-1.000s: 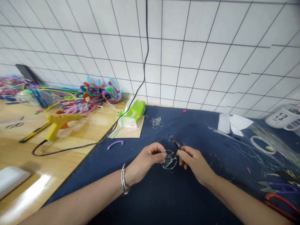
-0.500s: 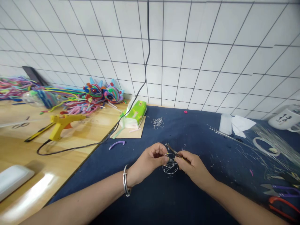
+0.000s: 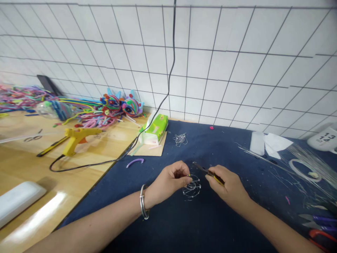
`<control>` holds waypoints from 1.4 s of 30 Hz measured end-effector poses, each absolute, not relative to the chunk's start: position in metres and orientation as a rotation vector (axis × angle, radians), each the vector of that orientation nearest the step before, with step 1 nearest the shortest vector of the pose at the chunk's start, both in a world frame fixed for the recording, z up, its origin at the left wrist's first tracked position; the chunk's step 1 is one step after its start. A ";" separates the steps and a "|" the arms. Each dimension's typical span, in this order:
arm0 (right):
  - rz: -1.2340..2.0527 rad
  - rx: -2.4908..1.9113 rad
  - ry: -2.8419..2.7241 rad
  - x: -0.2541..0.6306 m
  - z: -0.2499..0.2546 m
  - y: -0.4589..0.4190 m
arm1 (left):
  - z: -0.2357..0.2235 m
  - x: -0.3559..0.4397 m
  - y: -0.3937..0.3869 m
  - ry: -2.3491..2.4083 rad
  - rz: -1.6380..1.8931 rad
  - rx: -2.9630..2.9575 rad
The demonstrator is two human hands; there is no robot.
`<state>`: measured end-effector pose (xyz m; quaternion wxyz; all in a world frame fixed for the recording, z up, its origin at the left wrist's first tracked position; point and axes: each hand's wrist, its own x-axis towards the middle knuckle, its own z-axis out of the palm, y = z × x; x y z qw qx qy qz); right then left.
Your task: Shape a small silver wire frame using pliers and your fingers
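My left hand [image 3: 177, 177], with a silver bangle at the wrist, pinches a small round cage of bent silver wire [image 3: 192, 191] between thumb and fingers. A tiny yellow-green spot shows at its fingertips. In my right hand [image 3: 223, 181] are slim long-nose pliers [image 3: 202, 168], with dark jaws and a yellow-and-black handle. Their tip points up and left, above the wire cage, close to a short bit of wire; whether the jaws grip it is too small to tell. Behind the hands, a loose tangle of wire [image 3: 180, 139] lies on the dark blue cloth [image 3: 163, 225].
To the left are a yellow glue gun [image 3: 75, 140], a utility knife [image 3: 51, 147], and colourful pipe cleaners [image 3: 100, 119]. A green tissue pack [image 3: 155, 130] sits behind, near a purple curved piece [image 3: 135, 161]. Straight wires [image 3: 313, 161], scissors [image 3: 321, 225] and a mug [image 3: 325, 137] are on the right.
My right hand with the pliers has drawn away to the right from the wire cage. My left hand keeps its pinch on the cage. The whole view has shifted slightly.
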<state>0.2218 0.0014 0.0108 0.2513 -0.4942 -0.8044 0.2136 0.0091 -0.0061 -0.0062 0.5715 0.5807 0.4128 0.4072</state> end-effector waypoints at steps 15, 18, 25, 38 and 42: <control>0.015 -1.165 -2.421 0.230 -0.002 0.003 | -0.007 0.005 -0.003 1.017 0.901 1.431; -0.003 -1.156 -2.435 0.229 -0.002 0.003 | -0.007 0.005 -0.003 1.016 0.896 1.438; -0.104 -1.056 -2.424 0.227 0.001 0.003 | -0.007 0.004 -0.003 1.015 0.883 1.443; -0.124 -1.036 -2.437 0.228 0.000 0.005 | -0.003 0.005 -0.003 0.986 0.878 1.353; -0.095 -1.021 -2.452 0.230 -0.001 0.006 | 0.000 0.006 -0.004 0.966 0.872 1.302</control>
